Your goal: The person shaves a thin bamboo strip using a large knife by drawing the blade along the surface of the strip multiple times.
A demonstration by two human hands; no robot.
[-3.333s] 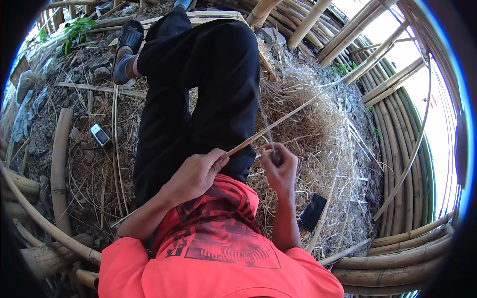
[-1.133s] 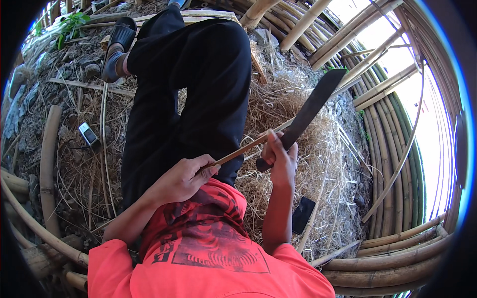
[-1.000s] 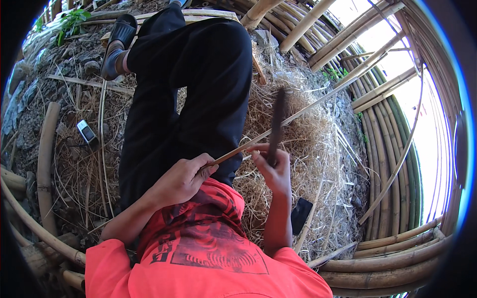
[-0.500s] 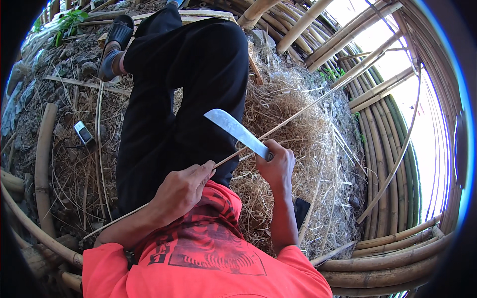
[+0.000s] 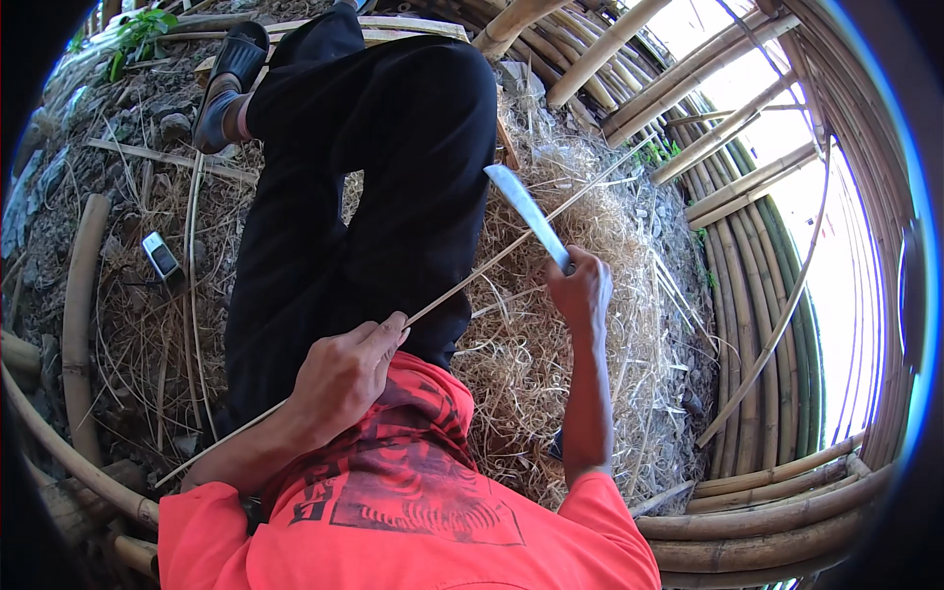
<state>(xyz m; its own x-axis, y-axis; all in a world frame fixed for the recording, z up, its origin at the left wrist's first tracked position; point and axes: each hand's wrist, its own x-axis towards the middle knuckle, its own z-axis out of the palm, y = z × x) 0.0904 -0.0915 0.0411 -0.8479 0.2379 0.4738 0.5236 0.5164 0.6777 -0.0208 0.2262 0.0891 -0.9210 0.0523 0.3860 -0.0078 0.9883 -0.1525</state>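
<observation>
A long, thin bamboo strip [image 5: 484, 266] runs slantwise from beside my left forearm, across my lap, to the upper right. My left hand [image 5: 346, 372] pinches it near my waist, thumb and forefinger closed on it. Out to the right, my right hand [image 5: 582, 290] is wrapped round the handle of a large knife [image 5: 526, 211] with a broad, pale blade. The blade points up and left and crosses the strip between my right hand and my knee. Most of the handle is hidden in my fist.
Curly bamboo shavings [image 5: 531, 393] heap to the right of my black trousers [image 5: 393, 177]. Bamboo poles [image 5: 752, 324] form a wall on the right. A small silver device [image 5: 159, 256] lies on the ground at left, near a thick bamboo piece [image 5: 81, 324].
My right hand and the knife have moved right and up along the strip, away from my left hand. My left hand has shifted slightly left and keeps its hold.
</observation>
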